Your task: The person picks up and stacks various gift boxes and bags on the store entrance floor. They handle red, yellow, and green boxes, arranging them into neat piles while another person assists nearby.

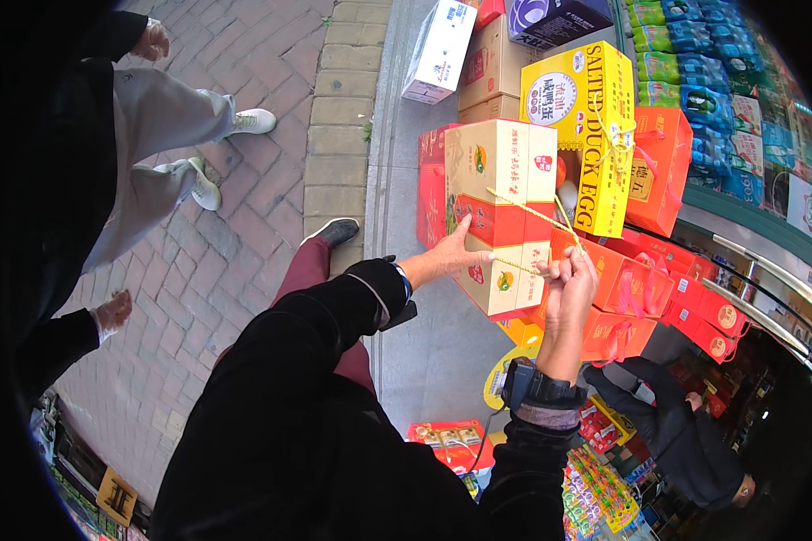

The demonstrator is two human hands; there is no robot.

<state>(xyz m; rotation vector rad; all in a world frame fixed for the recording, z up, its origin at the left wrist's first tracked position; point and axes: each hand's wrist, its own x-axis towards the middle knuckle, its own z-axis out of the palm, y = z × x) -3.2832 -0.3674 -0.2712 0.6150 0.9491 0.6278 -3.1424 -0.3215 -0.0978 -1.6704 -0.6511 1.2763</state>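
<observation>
A cream and red cardboard gift box (494, 155) with printed writing lies before me on top of a red box (430, 182). My left hand (450, 251) rests on its face with the fingers spread, the thumb close to one end of the yellow cord handle (528, 211). Pinched in the curled fingers of my right hand (571, 278) is the middle of that cord, drawn away from the box. Right beside the gift box stands a yellow salted duck egg box (575, 74), also with a yellow cord.
Red gift boxes with ribbon handles (633, 284) are stacked at the right. A white carton (440, 51) and a brown carton (490, 61) stand farther along the grey stone step (396, 169). Wrapped drink packs (704, 88) line the shopfront. One person (155, 128) stands left; another (677, 433) is inside the shop.
</observation>
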